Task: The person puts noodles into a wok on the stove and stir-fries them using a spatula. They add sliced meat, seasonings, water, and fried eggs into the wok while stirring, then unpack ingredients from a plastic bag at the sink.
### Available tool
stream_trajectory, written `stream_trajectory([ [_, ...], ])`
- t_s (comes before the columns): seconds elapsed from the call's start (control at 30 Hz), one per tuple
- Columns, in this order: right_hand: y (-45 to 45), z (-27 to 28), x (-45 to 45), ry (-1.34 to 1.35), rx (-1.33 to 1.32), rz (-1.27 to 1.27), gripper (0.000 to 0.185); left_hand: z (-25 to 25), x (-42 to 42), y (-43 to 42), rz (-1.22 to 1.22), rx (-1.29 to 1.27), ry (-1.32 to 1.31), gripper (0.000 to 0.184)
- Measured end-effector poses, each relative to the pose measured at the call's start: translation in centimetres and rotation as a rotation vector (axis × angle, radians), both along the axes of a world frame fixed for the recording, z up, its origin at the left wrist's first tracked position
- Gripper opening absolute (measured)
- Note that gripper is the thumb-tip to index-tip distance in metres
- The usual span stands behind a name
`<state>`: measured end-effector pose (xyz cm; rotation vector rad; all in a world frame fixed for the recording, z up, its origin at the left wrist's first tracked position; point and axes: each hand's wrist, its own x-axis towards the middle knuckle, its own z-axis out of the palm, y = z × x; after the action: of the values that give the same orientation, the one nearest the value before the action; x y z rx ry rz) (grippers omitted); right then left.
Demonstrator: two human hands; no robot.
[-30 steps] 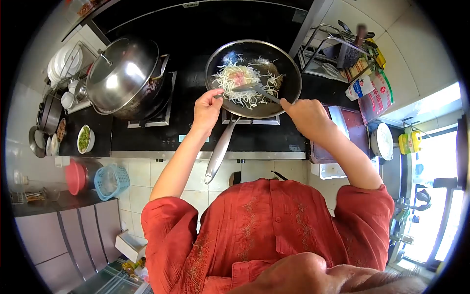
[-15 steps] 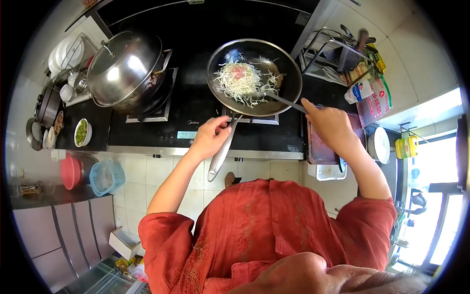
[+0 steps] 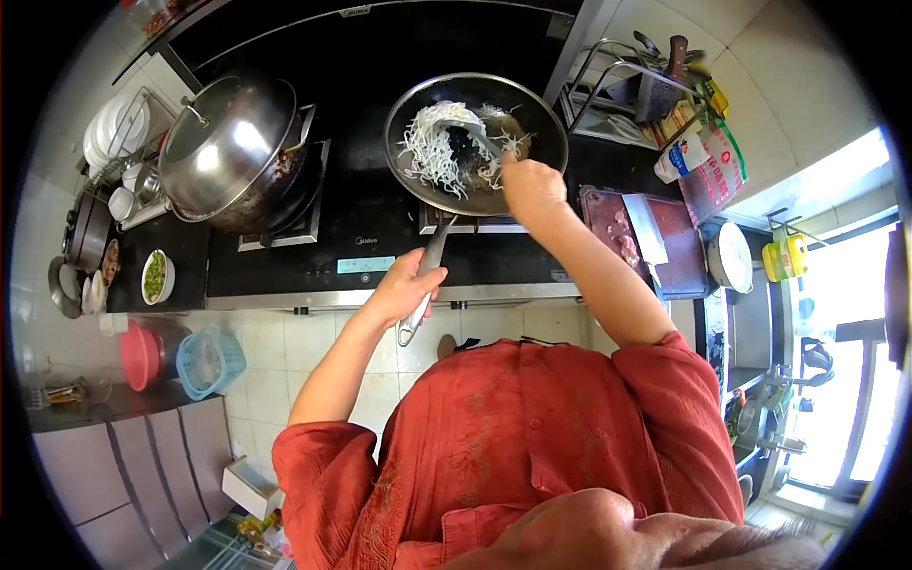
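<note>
A frying pan (image 3: 404,180) rests over the right burner, with pale shredded food (image 3: 432,157) heaped mostly in its left half. My left hand (image 3: 408,287) is wrapped round the pan's long grey handle (image 3: 434,252). My right hand (image 3: 534,193) reaches over the pan's near right rim, closed on a spatula (image 3: 484,139). The spatula's head is down among the shreds, partly covered by them. Most of its handle is hidden by my right hand.
A lidded wok (image 3: 228,152) stands on the left burner. A bowl of chopped greens (image 3: 158,276) sits at the counter's left. On the right, a cleaver (image 3: 646,228) lies across a cutting board (image 3: 684,252) beside cut meat (image 3: 622,239). A knife rack (image 3: 594,95) stands behind.
My right hand has moved left and forward with the spatula, pushing the shreds toward the far left. My left hand has closed round the handle lower down. The cleaver and meat are now uncovered.
</note>
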<state>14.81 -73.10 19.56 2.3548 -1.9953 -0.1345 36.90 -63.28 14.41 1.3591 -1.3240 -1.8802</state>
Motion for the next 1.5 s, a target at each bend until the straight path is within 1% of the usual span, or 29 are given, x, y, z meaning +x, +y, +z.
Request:
stream_trajectory([
  [0.07, 0.2, 0.2, -1.9, -0.056, 0.038, -0.100, 0.026, -0.3, 0.1, 0.0, 0.033, 0.006, 0.021, 0.016],
  [0.13, 0.9, 0.5, -3.8, -0.085, 0.016, -0.103, 0.022, -0.4, 0.3, 0.2, 0.086, 0.147, 0.084, 0.023],
  [0.17, 1.6, 1.0, -4.7, -0.139, -0.001, -0.086, 0.019, -0.3, 0.3, 0.3, 0.091, 0.148, 0.088, 0.023],
  [0.23, 3.0, 3.0, -7.0, -0.256, -0.042, 0.020, 0.023, 0.0, 0.3, 0.6, 0.186, 0.331, 0.230, 0.032],
  [0.27, 3.0, 3.3, -8.9, -0.326, -0.068, 0.058, 0.025, 0.0, 0.4, 0.7, 0.190, 0.332, 0.233, 0.032],
  [0.33, 2.8, 6.4, -10.6, -0.246, 0.048, -0.007, 0.028, 0.1, 0.7, 0.8, 0.141, 0.359, 0.298, 0.034],
  [0.4, -1.0, 3.0, -16.1, -0.219, -0.106, 0.159, 0.027, 0.2, 0.6, 0.8, 0.136, 0.358, 0.273, 0.035],
  [0.47, -4.4, 5.2, -15.4, -0.434, 0.479, -0.278, 0.028, 0.0, 0.4, 0.8, 0.126, 0.359, 0.248, 0.036],
  [0.5, -6.4, 3.3, -16.2, -0.529, 0.509, -0.174, 0.031, -0.1, 0.5, 0.7, 0.124, 0.353, 0.238, 0.036],
  [0.57, -8.1, 1.6, -13.0, -0.730, 0.619, -0.221, 0.030, 0.1, 0.3, 0.7, 0.120, 0.343, 0.225, 0.036],
  [0.6, -9.1, 0.0, -11.8, -0.928, 0.693, -0.405, 0.028, 0.4, 0.1, 0.7, 0.124, 0.355, 0.230, 0.036],
  [0.67, -10.0, -2.4, -11.0, -1.074, 0.716, -0.354, 0.026, 0.6, -0.3, 0.8, 0.138, 0.361, 0.239, 0.036],
  [0.7, -9.8, -2.4, -10.7, -1.073, 0.718, -0.351, 0.026, 0.5, -0.5, 0.9, 0.141, 0.359, 0.250, 0.037],
  [0.77, -7.8, -2.2, -10.0, -0.636, 0.139, 0.247, 0.029, 0.5, -0.5, 0.8, 0.153, 0.362, 0.264, 0.037],
  [0.8, -6.6, -1.2, -9.5, -0.637, 0.146, 0.250, 0.029, 0.4, -0.4, 0.8, 0.151, 0.363, 0.264, 0.037],
  [0.87, -4.0, 2.3, -8.5, -0.251, -0.006, 0.388, 0.034, 0.3, -0.3, 0.9, 0.141, 0.368, 0.259, 0.038],
  [0.9, -3.0, 3.3, -7.9, -0.182, -0.001, 0.391, 0.032, 0.2, -0.3, 0.9, 0.143, 0.369, 0.257, 0.038],
  [0.93, -1.8, 4.7, -7.1, -0.184, -0.003, 0.395, 0.032, 0.1, -0.2, 0.9, 0.141, 0.372, 0.267, 0.038],
  [1.0, 0.6, 7.2, -5.9, 0.061, 0.104, 0.422, 0.032, 0.1, -0.1, 0.9, 0.144, 0.368, 0.277, 0.039],
  [1.03, 1.1, 7.8, -6.3, 0.072, 0.097, 0.433, 0.030, 0.1, -0.1, 0.9, 0.146, 0.369, 0.302, 0.031],
  [1.07, 0.9, 8.4, -6.8, 0.077, 0.097, 0.441, 0.030, 0.1, -0.1, 0.9, 0.152, 0.371, 0.330, 0.029],
  [1.13, 0.2, 9.1, -7.8, -0.031, 0.008, 0.387, 0.029, -0.2, -0.1, 1.0, 0.165, 0.368, 0.340, 0.029],
  [1.17, -1.5, 7.9, -8.5, -0.119, -0.033, 0.374, 0.027, -0.2, -0.1, 1.0, 0.159, 0.358, 0.339, 0.029],
  [1.27, -6.0, 3.8, -6.1, -0.057, -0.147, 0.233, 0.020, 0.0, -0.3, 0.9, 0.148, 0.345, 0.330, 0.030],
  [1.33, -6.5, 2.3, -3.4, 0.014, -0.046, 0.210, 0.015, 0.4, -0.4, 0.8, 0.159, 0.344, 0.321, 0.030],
  [1.37, -5.5, 2.0, -2.6, 0.072, -0.010, 0.368, 0.014, 0.6, -0.6, 0.8, 0.166, 0.351, 0.300, 0.029],
  [1.4, -3.4, 2.1, -2.5, 0.082, -0.035, 0.470, 0.014, 0.7, -0.8, 0.9, 0.171, 0.365, 0.282, 0.035],
  [1.43, 0.8, 5.5, -2.6, 0.160, 0.116, 0.454, 0.016, 0.5, -1.0, 0.9, 0.159, 0.378, 0.289, 0.035],
  [1.5, 2.5, 8.1, -4.4, 0.237, 0.240, 0.334, 0.022, 0.4, -0.8, 0.9, 0.179, 0.362, 0.269, 0.032],
])
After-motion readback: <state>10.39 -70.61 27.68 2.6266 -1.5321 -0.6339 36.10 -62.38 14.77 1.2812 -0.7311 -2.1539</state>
